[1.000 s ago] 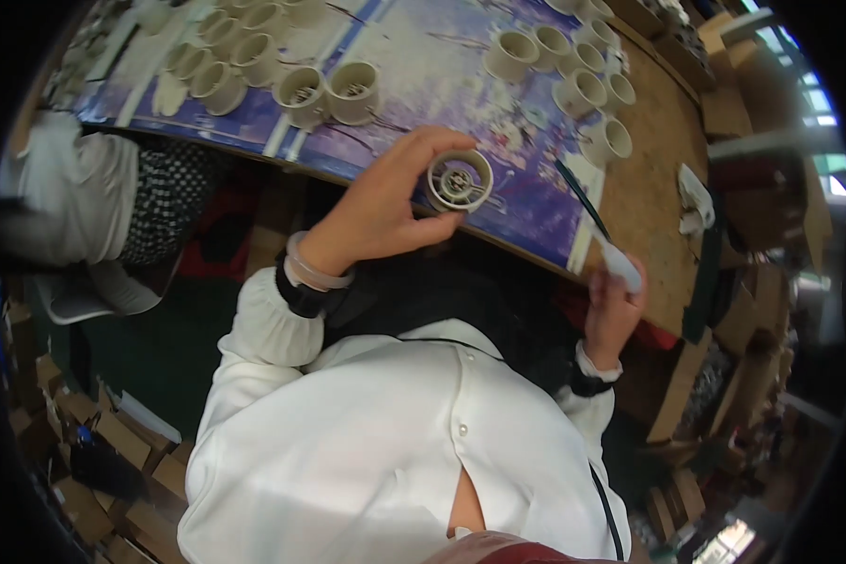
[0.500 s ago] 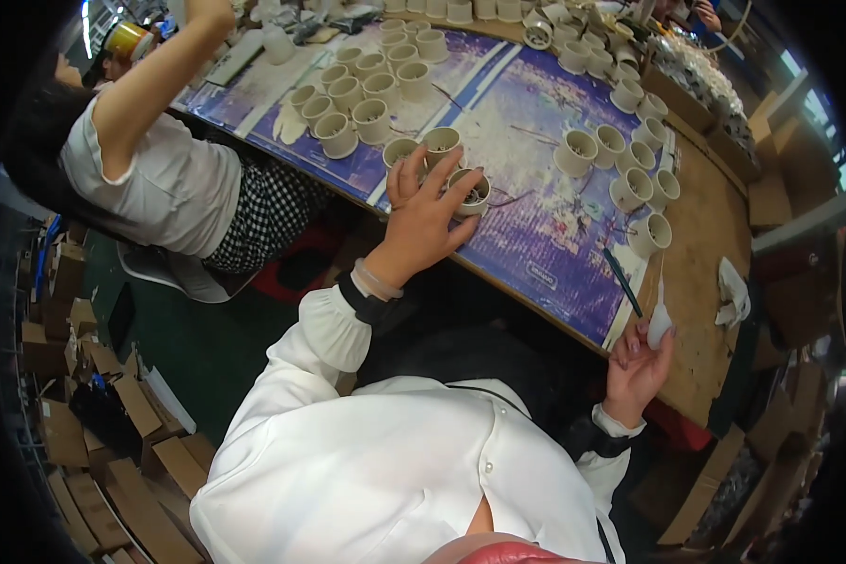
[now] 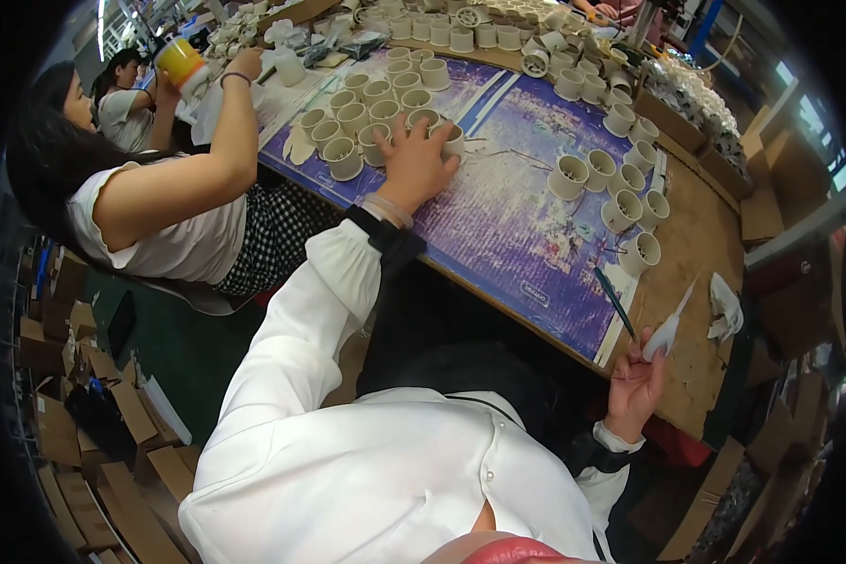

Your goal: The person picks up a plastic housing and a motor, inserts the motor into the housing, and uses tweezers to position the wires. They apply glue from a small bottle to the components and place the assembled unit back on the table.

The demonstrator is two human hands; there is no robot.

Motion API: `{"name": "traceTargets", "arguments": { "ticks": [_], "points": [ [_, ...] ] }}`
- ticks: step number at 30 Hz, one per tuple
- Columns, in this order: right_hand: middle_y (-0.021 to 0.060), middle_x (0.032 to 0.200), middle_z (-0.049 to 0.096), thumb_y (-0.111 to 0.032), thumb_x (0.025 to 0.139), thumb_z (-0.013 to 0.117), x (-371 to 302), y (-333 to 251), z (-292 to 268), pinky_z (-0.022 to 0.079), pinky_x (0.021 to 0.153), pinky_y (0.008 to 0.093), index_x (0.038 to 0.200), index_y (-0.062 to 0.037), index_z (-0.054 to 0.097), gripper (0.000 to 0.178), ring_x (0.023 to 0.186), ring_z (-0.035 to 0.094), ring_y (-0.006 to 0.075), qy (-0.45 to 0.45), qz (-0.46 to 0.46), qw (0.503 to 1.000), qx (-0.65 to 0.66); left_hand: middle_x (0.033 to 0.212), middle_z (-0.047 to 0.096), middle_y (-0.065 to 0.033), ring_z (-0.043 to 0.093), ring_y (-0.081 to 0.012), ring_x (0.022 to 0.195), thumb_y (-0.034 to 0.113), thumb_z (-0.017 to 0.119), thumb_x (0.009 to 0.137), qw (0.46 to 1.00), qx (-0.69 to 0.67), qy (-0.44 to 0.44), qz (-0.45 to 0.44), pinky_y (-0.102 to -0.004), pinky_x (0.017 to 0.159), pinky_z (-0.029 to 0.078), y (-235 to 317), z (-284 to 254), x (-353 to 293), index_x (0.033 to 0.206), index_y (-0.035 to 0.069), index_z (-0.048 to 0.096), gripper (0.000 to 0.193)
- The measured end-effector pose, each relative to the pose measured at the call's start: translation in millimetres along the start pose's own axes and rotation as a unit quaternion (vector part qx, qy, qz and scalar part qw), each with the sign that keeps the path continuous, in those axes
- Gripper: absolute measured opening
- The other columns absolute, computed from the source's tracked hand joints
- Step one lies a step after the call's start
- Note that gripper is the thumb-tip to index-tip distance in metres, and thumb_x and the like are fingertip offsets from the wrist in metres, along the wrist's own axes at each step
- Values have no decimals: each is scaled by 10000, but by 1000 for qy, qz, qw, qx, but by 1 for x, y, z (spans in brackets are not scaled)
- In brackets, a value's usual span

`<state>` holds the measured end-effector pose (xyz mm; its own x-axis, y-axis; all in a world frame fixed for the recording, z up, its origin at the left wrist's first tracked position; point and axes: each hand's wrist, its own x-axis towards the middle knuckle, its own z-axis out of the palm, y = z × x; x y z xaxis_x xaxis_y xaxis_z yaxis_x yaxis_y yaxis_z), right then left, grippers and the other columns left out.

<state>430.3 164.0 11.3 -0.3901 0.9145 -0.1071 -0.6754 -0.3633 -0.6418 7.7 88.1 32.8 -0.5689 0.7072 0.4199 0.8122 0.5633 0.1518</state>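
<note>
My left hand (image 3: pixel 415 169) spreads its fingers around several small off-white cups at the near edge of a larger group, its fingertips on their rims. One of these, a cup (image 3: pixel 452 143), shows beside my fingers; the hand partly hides the others. Between the fingers of my right hand (image 3: pixel 635 385) is a small white squeeze bottle (image 3: pixel 663 338) with a long thin nozzle, pointing up and away. A dark green stick (image 3: pixel 615 303) lies on the table, its near end close to those fingers. Small pieces sit inside a cup (image 3: pixel 570 176) in the right-hand group.
A purple printed sheet (image 3: pixel 508 226) covers much of the wooden table (image 3: pixel 691 235). Crumpled white tissue (image 3: pixel 725 305) lies at the right. A co-worker (image 3: pixel 160 202) sits at the left, raising a yellow-and-red container (image 3: pixel 180 62). Cardboard boxes (image 3: pixel 122 423) stand on the floor.
My left hand has moved away from me, bringing the cups under it up against the larger group. The bottle has tilted further right. The co-worker's arm has come down.
</note>
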Motion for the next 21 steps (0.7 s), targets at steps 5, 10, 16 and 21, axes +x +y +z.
{"name": "traceTargets", "arguments": {
  "ticks": [5,10,16,21],
  "points": [
    [137,1194,637,-199,982,546,4,-8,-7,404,538,207,1288,-60,506,338,840,569,123,9,-23,998,-56,1416,435,-133,273,-435,1371,284,651,810,1000,24,-1,-7,-718,1070,98,1,5,-1,1361,278,486,575],
    [133,1203,633,-200,982,547,9,-23,-8,413,551,217,1295,-57,501,347,880,589,127,-9,-42,999,-30,1433,416,-137,278,-425,1372,195,616,830,996,56,65,25,-657,1101,137,-28,18,-6,1401,244,436,601],
    [121,1191,626,-132,958,565,23,-42,-21,467,687,214,1251,-37,522,310,902,609,151,17,-49,995,-82,1445,408,-136,287,-407,1370,183,627,819,989,116,72,57,-606,1119,157,-26,1,-15,1397,184,438,608],
    [92,1127,629,-65,924,586,36,-48,-51,486,799,247,1168,-35,551,249,931,614,166,-15,-104,978,-179,1444,411,-132,281,-398,1374,275,681,789,984,30,38,171,-580,1131,155,3,-6,-24,1308,145,538,554]
  ]
}}
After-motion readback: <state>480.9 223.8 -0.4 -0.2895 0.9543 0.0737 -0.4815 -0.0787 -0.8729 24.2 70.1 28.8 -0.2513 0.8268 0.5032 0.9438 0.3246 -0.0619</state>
